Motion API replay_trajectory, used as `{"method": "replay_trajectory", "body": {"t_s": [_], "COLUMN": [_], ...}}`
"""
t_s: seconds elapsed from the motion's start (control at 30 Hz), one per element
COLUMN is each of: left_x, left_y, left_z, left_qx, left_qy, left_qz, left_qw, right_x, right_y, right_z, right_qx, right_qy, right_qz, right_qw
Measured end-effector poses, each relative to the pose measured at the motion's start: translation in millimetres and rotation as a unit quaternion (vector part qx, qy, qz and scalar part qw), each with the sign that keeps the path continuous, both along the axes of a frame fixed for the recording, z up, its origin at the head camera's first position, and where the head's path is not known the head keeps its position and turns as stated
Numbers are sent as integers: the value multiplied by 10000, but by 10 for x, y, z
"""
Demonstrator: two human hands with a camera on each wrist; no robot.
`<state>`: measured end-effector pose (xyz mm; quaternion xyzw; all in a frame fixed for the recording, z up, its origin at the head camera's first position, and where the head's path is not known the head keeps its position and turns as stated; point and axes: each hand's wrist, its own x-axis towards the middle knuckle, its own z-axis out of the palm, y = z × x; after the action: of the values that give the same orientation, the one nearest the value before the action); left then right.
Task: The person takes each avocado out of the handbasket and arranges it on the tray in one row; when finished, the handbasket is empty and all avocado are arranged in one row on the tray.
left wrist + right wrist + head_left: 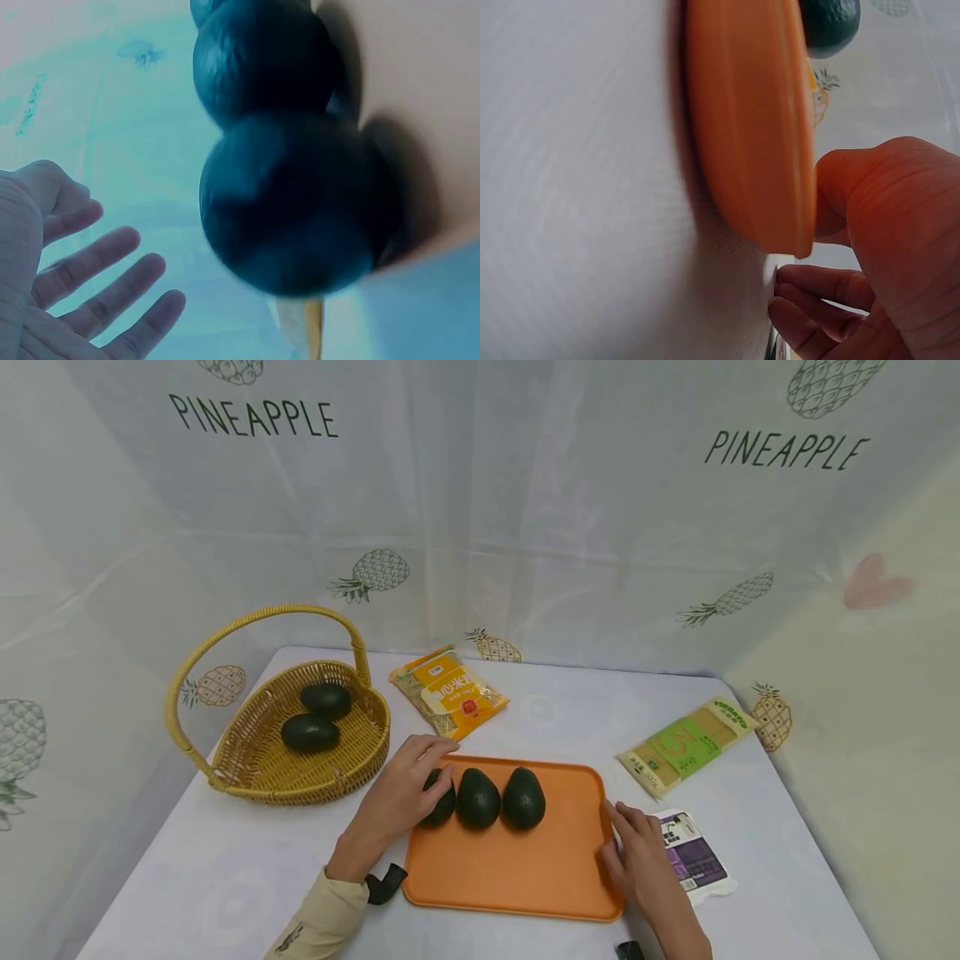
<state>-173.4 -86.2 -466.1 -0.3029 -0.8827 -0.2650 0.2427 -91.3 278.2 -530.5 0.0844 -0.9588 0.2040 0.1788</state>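
Observation:
In the head view, three dark green avocados stand side by side on an orange tray (540,872). My left hand (401,789) is over the leftmost avocado (442,806) and partly covers it. The left wrist view has the left fingers (97,270) spread apart, with a gap between them and the nearest avocado (292,210). Beside the tray's right edge, my right hand (641,856) rests with thumb and index finger over the rim (806,150). Its other fingers lie loosely bent outside the tray. The middle avocado (477,799) and right avocado (523,799) are untouched.
A yellow wicker basket (247,789) at the left holds two avocados (311,732). An orange food packet (450,692) lies behind the tray. A green-and-tan packet (687,746) and a purple-and-white package (697,857) are on the right. A printed curtain (480,510) hangs behind the table.

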Motion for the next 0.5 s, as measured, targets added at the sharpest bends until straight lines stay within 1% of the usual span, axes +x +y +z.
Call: {"method": "replay_trajectory", "body": {"t_s": [0.13, 0.23, 0.5], "left_x": [-4, -9, 0], "left_y": [-122, -217, -495], "left_z": [-5, -11, -44], "left_qx": [57, 133, 441], "left_qy": [-65, -25, 194], "left_qz": [184, 327, 624], "left_qw": [9998, 9994, 9969], "right_x": [0, 0, -4], "right_y": [-5, -5, -2], "right_z": [-15, -19, 3], "right_qx": [17, 15, -19], "right_qy": [126, 169, -125], "right_qz": [26, 41, -16], "right_qw": [9999, 9998, 9999]}}
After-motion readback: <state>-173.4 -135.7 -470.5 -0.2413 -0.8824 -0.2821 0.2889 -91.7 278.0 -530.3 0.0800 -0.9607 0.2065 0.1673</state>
